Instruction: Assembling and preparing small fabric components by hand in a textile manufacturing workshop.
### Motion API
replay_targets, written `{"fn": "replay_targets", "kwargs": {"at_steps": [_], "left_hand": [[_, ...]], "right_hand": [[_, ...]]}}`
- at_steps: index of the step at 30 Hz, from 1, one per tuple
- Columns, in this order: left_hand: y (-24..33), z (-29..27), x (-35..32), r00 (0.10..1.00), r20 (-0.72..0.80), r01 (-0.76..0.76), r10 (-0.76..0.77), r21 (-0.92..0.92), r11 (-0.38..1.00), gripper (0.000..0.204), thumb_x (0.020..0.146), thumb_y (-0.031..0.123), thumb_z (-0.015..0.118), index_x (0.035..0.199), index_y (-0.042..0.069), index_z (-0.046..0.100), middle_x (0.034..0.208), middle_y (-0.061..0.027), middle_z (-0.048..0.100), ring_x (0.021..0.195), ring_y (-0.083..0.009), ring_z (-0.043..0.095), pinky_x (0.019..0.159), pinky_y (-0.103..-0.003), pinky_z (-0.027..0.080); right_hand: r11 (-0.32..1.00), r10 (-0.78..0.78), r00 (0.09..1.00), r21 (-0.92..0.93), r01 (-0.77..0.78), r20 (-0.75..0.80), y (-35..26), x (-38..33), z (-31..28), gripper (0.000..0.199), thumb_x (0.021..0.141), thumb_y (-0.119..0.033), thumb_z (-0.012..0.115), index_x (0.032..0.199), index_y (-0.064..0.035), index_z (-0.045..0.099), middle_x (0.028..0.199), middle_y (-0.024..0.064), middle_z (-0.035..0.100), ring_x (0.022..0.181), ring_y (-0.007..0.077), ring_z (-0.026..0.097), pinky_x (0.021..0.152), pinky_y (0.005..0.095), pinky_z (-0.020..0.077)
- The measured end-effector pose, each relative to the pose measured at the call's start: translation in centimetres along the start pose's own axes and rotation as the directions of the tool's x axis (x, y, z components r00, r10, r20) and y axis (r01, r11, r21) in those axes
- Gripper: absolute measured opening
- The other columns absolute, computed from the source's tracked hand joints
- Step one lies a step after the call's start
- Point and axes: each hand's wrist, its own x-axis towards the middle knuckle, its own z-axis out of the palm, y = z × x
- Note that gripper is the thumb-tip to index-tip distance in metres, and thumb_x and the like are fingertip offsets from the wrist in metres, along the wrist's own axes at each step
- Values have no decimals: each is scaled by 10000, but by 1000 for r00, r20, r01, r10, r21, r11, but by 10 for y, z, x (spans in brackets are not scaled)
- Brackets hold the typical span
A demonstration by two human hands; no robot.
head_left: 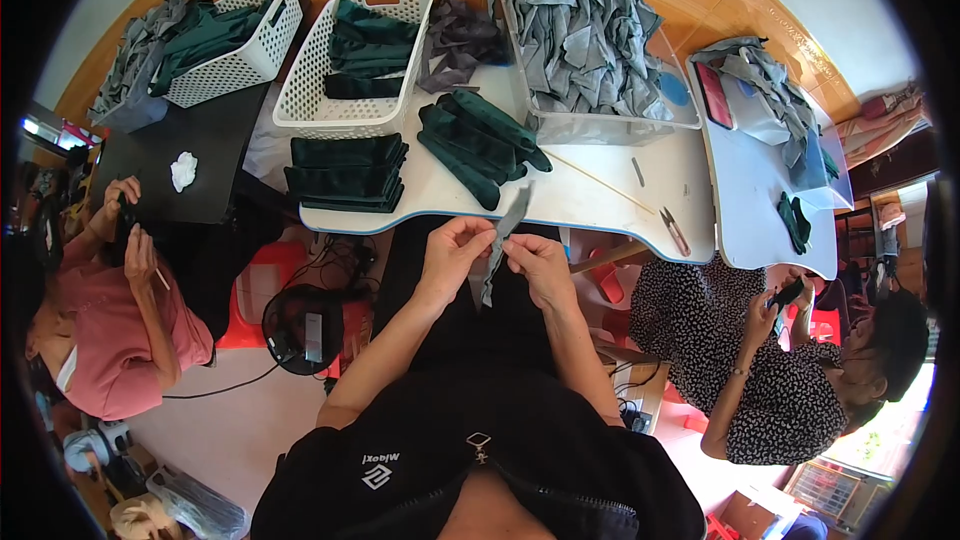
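Between my two hands, just off the table's front edge, is a narrow grey fabric strip (518, 208). My left hand (458, 250) pinches it from one side, and my right hand (538, 262) pinches it from the other. One end of the strip points up toward the table and the other hangs below my fingers. Beyond my hands, dark green velvety fabric pieces (470, 145) lie fanned on the white table (600, 175). To their left is a neat stack of dark green pieces (345, 170).
A white basket (288, 90) holds green pieces; a clear bin (610, 128) overflows with grey strips. A thin stick (600, 182) and small scissors (674, 230) lie on the table. People sit at left, in a pink top (125, 340), and right, in a patterned dress (770, 390).
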Motion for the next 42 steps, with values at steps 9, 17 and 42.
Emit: {"fn": "replay_targets", "kwargs": {"at_steps": [9, 17, 42], "left_hand": [[-1, -3, -23, 995, -96, 32, -9, 231, 972, 202, 1189, 160, 1048, 1249, -28, 1005, 1274, -66, 932, 983, -113, 869, 850, -302, 680], [2, -3, -27, 994, -66, -66, 90, 301, 951, 180, 1231, 108, 979, 1280, -66, 978, 1253, -65, 871, 958, -137, 860, 839, -319, 669], [-33, 1, -45, 994, 11, 107, -106, -23, 994, 185, 1263, 155, 980, 1258, -29, 966, 1177, -61, 919, 985, -127, 896, 916, -289, 757]], "right_hand": [[952, -184, 980, -265, 156, -82, 10, -6, 21, 107, 1195, -67, 1003, 1252, 21, 984, 1050, -7, 898, 930, 70, 754, 847, 274, 574], [874, -263, 959, -447, 191, -105, 34, -12, 20, 185, 1188, -163, 1008, 1229, 12, 963, 1040, 32, 910, 949, 100, 806, 878, 331, 633], [997, 13, 1000, 81, -13, 3, 42, -23, -18, 156, 1254, -216, 1003, 1299, -73, 959, 1091, -47, 869, 906, 88, 724, 873, 308, 610]]}}
